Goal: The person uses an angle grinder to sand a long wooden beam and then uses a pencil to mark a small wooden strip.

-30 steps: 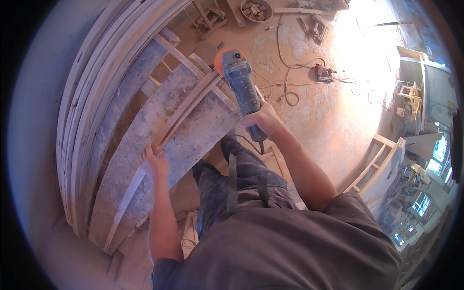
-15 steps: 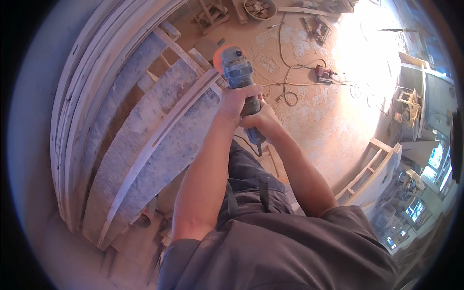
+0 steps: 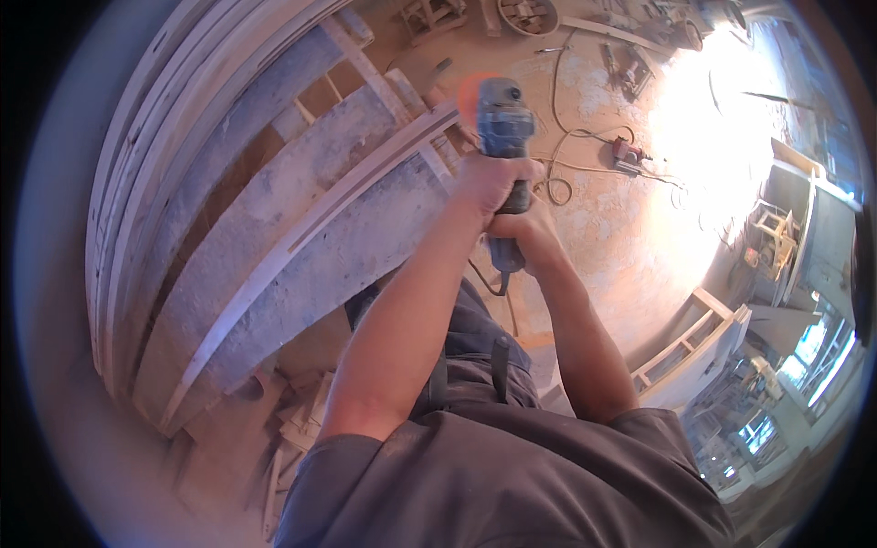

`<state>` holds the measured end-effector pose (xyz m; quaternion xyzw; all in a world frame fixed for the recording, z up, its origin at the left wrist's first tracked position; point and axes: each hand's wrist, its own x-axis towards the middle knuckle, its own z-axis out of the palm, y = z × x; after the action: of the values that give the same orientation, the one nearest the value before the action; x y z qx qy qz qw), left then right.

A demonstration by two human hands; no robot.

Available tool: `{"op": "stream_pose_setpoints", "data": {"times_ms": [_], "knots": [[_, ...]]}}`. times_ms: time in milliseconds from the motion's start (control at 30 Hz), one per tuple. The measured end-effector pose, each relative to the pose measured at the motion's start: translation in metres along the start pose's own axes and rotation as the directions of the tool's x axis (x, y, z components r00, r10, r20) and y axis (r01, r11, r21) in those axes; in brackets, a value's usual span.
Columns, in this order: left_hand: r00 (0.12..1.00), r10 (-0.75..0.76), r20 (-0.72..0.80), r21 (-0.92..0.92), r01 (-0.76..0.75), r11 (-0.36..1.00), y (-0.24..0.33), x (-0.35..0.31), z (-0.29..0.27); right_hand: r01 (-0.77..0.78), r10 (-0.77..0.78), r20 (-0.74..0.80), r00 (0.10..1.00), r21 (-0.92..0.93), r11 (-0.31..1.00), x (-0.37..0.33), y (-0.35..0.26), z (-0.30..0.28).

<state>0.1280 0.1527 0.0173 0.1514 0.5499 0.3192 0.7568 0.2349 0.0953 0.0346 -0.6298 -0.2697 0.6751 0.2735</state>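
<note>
Both of my hands are closed around a blue-grey angle grinder [image 3: 504, 121]. My left hand [image 3: 489, 181] wraps its body just behind the head, and my right hand [image 3: 530, 230] grips the rear, near the cord. An orange disc [image 3: 471, 99], blurred, shows on the left side of the grinder's head. It is at the far end of a long curved wooden piece [image 3: 320, 230]; whether it touches the wood I cannot tell. That piece lies on a grey-white board [image 3: 356, 251] with a curved edge.
More curved wooden strips [image 3: 146, 173] stand along the left. On the dusty floor lie a red power tool [image 3: 628, 157] and a looping cord [image 3: 554, 137]. A round container [image 3: 527, 16] is at the far side, a wooden frame [image 3: 690, 340] to my right.
My hands and the grinder have moved right, along the far end of the curved wooden piece. Both hands keep their hold. The whole view has shifted slightly.
</note>
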Motion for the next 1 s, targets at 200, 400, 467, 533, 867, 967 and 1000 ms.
{"op": "stream_pose_setpoints", "data": {"times_ms": [200, 400, 467, 533, 867, 967, 1000], "knots": [[0.991, 0.076, -0.112, -0.18, -0.096, 0.979, -0.026, -0.024, -0.044, 0.051, -0.038, 0.083, 0.996, -0.161, 0.986, -0.015, 0.009, 0.033], [0.992, 0.023, -0.121, -0.235, -0.051, 0.971, -0.021, -0.076, -0.108, -0.038, 0.065, 0.115, 0.991, -0.22, 0.975, -0.037, 0.032, 0.096], [0.985, 0.018, -0.169, -0.271, -0.065, 0.96, -0.032, -0.094, -0.132, -0.075, 0.113, 0.143, 0.983, -0.251, 0.965, -0.049, 0.044, 0.116], [0.98, 0.014, -0.198, -0.304, -0.075, 0.95, -0.046, -0.116, -0.158, -0.073, 0.139, 0.151, 0.979, -0.379, 0.923, -0.064, 0.053, 0.141], [0.896, 0.112, -0.43, -0.631, -0.387, 0.673, -0.114, -0.268, -0.377, 0.33, 0.211, 0.54, 0.814, -0.73, 0.598, -0.111, 0.14, 0.354], [0.852, 0.101, -0.514, -0.667, -0.471, 0.577, -0.134, -0.299, -0.419, 0.305, 0.319, 0.593, 0.739, -0.717, 0.628, -0.129, 0.141, 0.396], [0.838, 0.117, -0.534, -0.65, -0.495, 0.577, -0.14, -0.302, -0.421, 0.334, 0.309, 0.602, 0.736, -0.721, 0.607, -0.131, 0.146, 0.398]]}}
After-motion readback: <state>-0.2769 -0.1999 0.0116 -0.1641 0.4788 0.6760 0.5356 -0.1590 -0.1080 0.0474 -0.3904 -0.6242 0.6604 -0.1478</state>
